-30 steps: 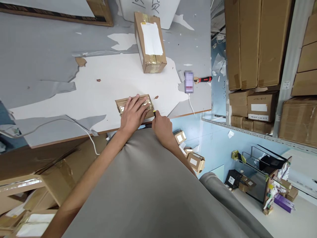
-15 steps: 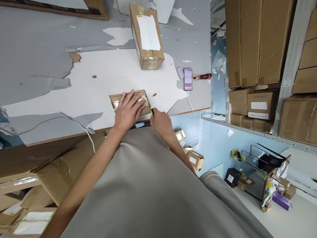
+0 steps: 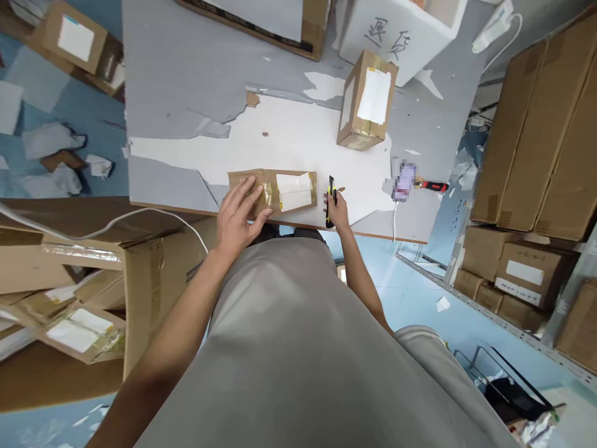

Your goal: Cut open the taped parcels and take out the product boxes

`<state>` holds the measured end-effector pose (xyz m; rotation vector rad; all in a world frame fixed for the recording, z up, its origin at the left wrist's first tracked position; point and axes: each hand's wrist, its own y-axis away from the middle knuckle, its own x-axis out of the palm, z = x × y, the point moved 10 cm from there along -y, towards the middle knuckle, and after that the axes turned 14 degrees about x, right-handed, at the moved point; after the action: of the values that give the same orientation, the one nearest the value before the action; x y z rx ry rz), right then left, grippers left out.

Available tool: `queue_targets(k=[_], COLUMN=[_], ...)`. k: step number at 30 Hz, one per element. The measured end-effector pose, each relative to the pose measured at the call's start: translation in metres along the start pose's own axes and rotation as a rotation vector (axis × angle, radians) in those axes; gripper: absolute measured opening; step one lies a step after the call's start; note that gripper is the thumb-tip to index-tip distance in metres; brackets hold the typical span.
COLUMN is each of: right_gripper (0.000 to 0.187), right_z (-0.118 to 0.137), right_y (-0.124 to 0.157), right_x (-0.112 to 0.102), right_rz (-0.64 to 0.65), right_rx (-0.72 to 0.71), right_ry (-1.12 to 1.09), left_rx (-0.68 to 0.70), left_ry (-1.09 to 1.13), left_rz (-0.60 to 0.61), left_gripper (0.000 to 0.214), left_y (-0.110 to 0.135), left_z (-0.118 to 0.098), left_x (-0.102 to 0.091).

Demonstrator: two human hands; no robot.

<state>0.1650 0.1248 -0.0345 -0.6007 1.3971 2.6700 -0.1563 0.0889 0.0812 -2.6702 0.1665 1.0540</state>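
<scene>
Left hand [image 3: 239, 216] fingers flat, released, on parcel [image 3: 289, 191] | right hand [image 3: 337, 211] fingers grasping knife [image 3: 330, 194] | peeling grey table [image 3: 186, 74] | stacked boxes [image 3: 536, 124] at right, littered blue floor [image 3: 420, 292]

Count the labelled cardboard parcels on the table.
2. One flat parcel lies under the left hand at the near edge; one box stands farther back. More may be hidden off-frame.

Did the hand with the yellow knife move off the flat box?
Yes. The right hand, holding the yellow-and-black utility knife, touched the end of the flat brown cardboard parcel; now it is apart, further right.
</scene>
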Motion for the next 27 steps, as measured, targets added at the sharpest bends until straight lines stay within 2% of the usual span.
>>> queue_targets(k=[2, 4, 6, 8, 11, 15, 17, 20, 22, 23, 27], right_gripper=[0.022, 0.02, 0.021, 0.022, 0.029, 0.036, 0.037, 0.045, 0.051, 0.054, 0.057], right_z=[0.009, 0.022, 0.033, 0.037, 0.036, 0.029, 0.028, 0.041, 0.058, 0.067, 0.098], right_y=[-0.007, -0.002, 0.011, 0.027, 0.049, 0.065, 0.068, 0.082, 0.096, 0.103, 0.127], right_x=[0.023, 0.037, 0.039, 0.029, -0.001, -0.039, -0.048, -0.054, -0.047, -0.037, 0.026], right_rz=[0.053, 0.057, 0.0, -0.078, -0.196, -0.316, -0.332, -0.404, -0.427, -0.397, -0.12], right_rx=[-0.05, -0.152, -0.244, -0.275, -0.247, -0.166, -0.144, -0.192, -0.254, -0.285, -0.372], right_ry=[-0.015, 0.049, 0.156, 0.254, 0.368, 0.483, 0.528, 0.587, 0.662, 0.721, 1.034], left_rx=[-0.076, -0.15, -0.205, -0.244, -0.284, -0.325, -0.349, -0.368, -0.343, -0.322, -0.262], left_ry=[0.007, 0.041, 0.099, 0.175, 0.295, 0.367, 0.38, 0.428, 0.449, 0.448, 0.447], left_rz=[-0.087, -0.15, -0.197, -0.217, -0.176, -0.028, 0.037, 0.064, 0.076, 0.087, 0.126], left_gripper=[0.06, 0.057, 0.058, 0.06, 0.062, 0.049, 0.042, 0.051, 0.054, 0.053, 0.05], left_y=[0.014, 0.024, 0.031, 0.031, 0.021, 0.0, -0.009, -0.016, -0.018, -0.019, -0.019], left_z=[0.012, 0.023, 0.032, 0.039, 0.048, 0.055, 0.056, 0.056, 0.054, 0.053, 0.054], left_x=[-0.016, -0.026, -0.03, -0.026, -0.003, 0.046, 0.066, 0.079, 0.08, 0.079, 0.079])
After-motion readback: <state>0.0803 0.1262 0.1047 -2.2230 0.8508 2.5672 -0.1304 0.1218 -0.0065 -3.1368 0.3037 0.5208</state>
